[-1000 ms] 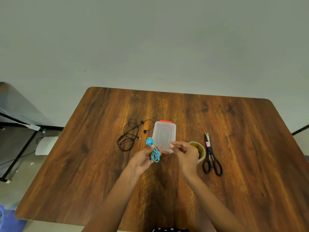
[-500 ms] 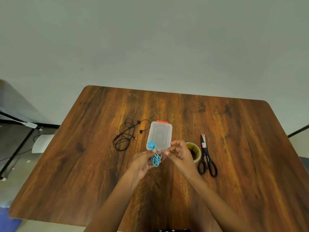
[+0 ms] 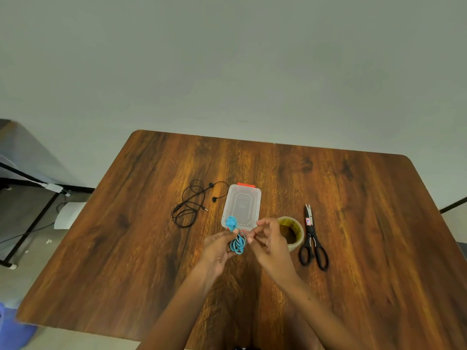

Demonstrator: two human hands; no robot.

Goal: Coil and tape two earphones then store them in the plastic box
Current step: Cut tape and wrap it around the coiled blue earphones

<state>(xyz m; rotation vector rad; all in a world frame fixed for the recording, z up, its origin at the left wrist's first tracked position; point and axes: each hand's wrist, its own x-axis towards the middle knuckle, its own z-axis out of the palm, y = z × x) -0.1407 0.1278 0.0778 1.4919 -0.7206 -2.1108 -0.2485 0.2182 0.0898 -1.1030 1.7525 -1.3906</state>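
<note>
My left hand (image 3: 219,246) pinches a coiled blue earphone (image 3: 237,242) just in front of the clear plastic box (image 3: 242,207), whose lid with an orange latch is closed. The blue earbuds stick up over the box's near corner. My right hand (image 3: 268,239) is right beside the coil with its fingertips pinched together close to the cable; whether a piece of tape is between them is too small to tell. A black earphone (image 3: 190,204) lies loose and uncoiled on the table left of the box.
A roll of clear tape (image 3: 294,229) sits just behind my right hand, and black scissors (image 3: 312,239) lie to its right. The wooden table (image 3: 366,248) ends at a wall behind. A black frame and floor items are at the left.
My right hand moved left from the tape roll toward the blue coil, and both hands came closer together in front of the box.
</note>
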